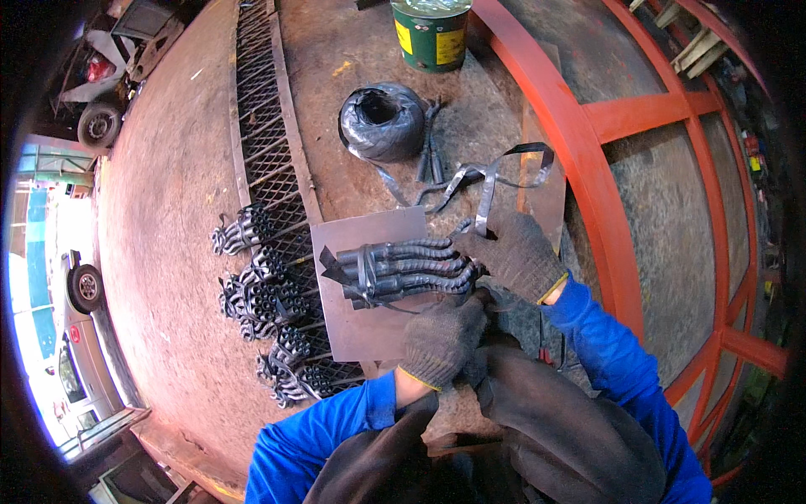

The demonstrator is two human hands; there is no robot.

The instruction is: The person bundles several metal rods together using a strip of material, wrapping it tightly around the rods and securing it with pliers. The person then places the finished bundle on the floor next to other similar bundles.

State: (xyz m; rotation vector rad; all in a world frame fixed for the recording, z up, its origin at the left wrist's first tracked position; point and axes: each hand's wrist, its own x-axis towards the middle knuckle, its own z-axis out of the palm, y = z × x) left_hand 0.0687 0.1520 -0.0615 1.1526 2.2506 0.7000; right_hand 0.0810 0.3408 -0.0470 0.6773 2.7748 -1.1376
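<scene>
From where I stand, a person in blue sleeves (613, 361) and dark trousers (571, 412) sits low over the work, with both hands in grey knitted gloves with yellow cuffs. The tied bundle (399, 273) of dark ridged rods lies on its side across a flat grey plate (363, 332), its straight ends to the left and its bent ends to the right, by the hands. The right hand (514, 256) is at the upper side of those bent ends, its grip curled in, and a shiny black strip (487, 202) loops just above it. The left hand (445, 336) sits just below the same ends, its grip curled too; the fingertips of both are hidden, so I can't tell how tightly either is closed or what it pinches. Beyond the plate stands a fat roll (382, 122) of black plastic tape, with some loose rods (426, 160) beside it and a green bucket (430, 42) farther off. More bundles (262, 298) are heaped along a metal grate (260, 109) to the left. A red-orange frame (579, 118) curves along the right, and 2 vehicles (84, 370) show at the far left.
</scene>
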